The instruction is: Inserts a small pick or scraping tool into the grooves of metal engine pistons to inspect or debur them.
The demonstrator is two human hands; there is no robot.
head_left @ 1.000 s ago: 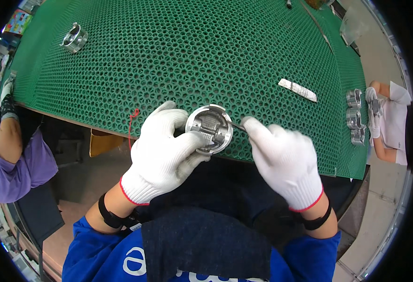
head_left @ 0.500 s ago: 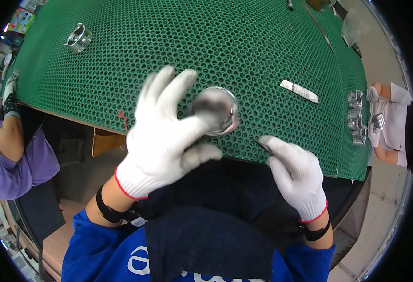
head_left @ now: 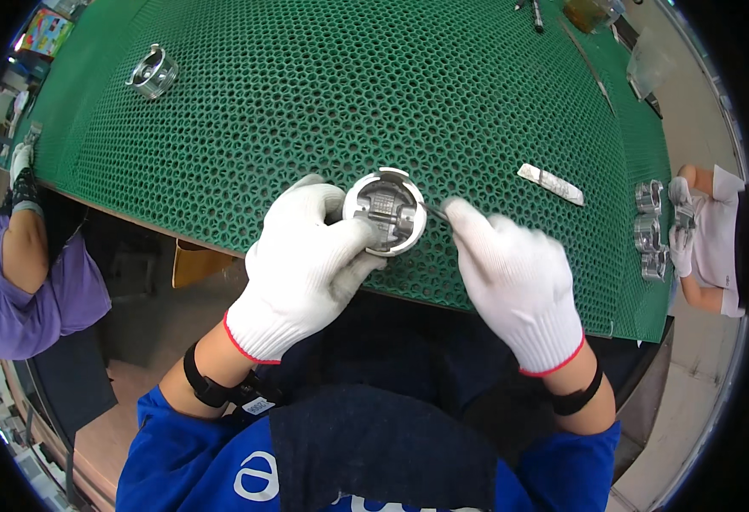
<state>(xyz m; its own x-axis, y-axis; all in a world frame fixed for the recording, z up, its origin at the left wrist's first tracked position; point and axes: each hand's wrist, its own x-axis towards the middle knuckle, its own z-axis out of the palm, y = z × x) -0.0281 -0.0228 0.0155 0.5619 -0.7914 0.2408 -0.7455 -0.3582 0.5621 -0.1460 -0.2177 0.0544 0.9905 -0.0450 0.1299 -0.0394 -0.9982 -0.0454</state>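
A metal engine piston [head_left: 385,212] faces me with its hollow underside showing ribs and a pin boss. My left hand [head_left: 302,256], in a white knit glove with a red cuff, grips it by its left and lower rim. On the other side, my right hand [head_left: 511,273], gloved alike, pinches a thin dark tool [head_left: 436,212]. The tip of that tool reaches the piston's right edge; its kind is too small to make out. Both hands are over the near edge of the green honeycomb mat [head_left: 323,111].
Another piston [head_left: 153,72] stands at the far left. A white wrapped strip [head_left: 551,184] lies right of my hands. Several pistons [head_left: 648,230] line the right edge beside a co-worker [head_left: 711,239]. A second co-worker in purple [head_left: 37,273] sits at left. A pen [head_left: 537,17] lies far back.
My left hand has closed on the piston, which now shows its hollow side. My right hand has moved up and left, bringing the dark tool to the piston's edge.
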